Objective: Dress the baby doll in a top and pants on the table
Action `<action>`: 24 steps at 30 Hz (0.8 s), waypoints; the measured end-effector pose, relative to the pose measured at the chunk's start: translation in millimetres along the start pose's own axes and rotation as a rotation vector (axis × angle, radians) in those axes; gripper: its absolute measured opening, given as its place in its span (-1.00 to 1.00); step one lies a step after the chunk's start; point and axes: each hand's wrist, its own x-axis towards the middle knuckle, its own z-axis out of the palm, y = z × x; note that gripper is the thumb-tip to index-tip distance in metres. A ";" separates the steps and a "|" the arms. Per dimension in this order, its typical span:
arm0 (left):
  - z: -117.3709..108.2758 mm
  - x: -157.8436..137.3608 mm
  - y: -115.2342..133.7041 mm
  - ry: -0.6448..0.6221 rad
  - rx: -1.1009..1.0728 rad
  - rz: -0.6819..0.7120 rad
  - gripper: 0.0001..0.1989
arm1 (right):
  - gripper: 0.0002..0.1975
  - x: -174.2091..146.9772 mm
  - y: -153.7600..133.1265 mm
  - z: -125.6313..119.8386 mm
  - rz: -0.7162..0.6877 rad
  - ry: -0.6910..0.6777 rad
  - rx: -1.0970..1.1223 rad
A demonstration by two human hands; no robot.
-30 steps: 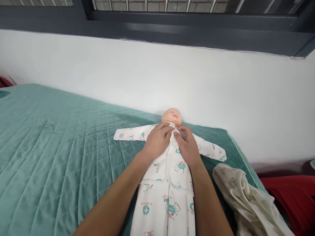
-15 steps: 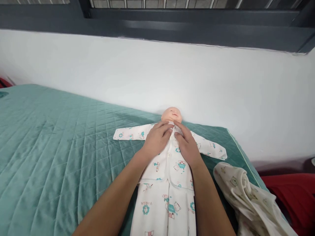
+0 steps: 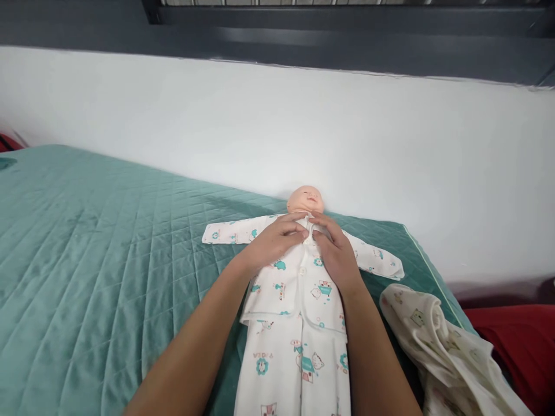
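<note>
A baby doll (image 3: pixel 306 200) lies on its back, its head toward the wall. It wears a white printed baby jacket (image 3: pixel 284 289) with long sleeves spread to both sides, over matching pants (image 3: pixel 281 370). Just below the neck, my left hand (image 3: pixel 280 237) is closed on one front edge of the jacket. My right hand (image 3: pixel 336 248) grips the opposite edge, its fingertips close to the left ones. A button (image 3: pixel 302 270) shows lower on the jacket front. What lies under the fingertips is partly hidden.
The doll rests on a green quilted bedspread (image 3: pixel 108 260) against a white wall (image 3: pixel 243 127). To the right is a crumpled white printed cloth (image 3: pixel 451 352). Beyond the bed's edge stands something red (image 3: pixel 520 341). A dark window frame (image 3: pixel 277 46) runs above.
Both hands stay at the jacket's neckline, with the fingers shifting slightly and the left wrist lying flatter. The camera view has tilted down a little.
</note>
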 end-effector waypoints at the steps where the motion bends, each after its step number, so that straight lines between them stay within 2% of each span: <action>1: -3.5 -1.1 -1.1 -0.038 -0.008 0.002 -0.77 | -0.76 0.0 0.3 -0.6 -0.013 -0.009 -0.009; 4: -10.2 -2.1 -5.3 -0.100 -0.030 -0.006 -0.78 | -0.82 -0.3 -0.9 -2.6 -0.032 -0.035 -0.064; 12: -11.6 -2.6 -3.4 -0.145 0.015 0.003 -0.78 | -0.72 -0.1 -6.1 -4.4 -0.121 -0.106 -0.164; 18: -7.9 -1.6 -3.9 -0.111 0.055 0.017 -0.75 | -0.69 -1.3 -8.9 -3.5 -0.144 -0.130 -0.156; 24: -8.0 0.1 -6.6 -0.118 0.074 0.098 -0.75 | -0.71 -2.2 -9.3 -4.8 -0.135 -0.101 -0.051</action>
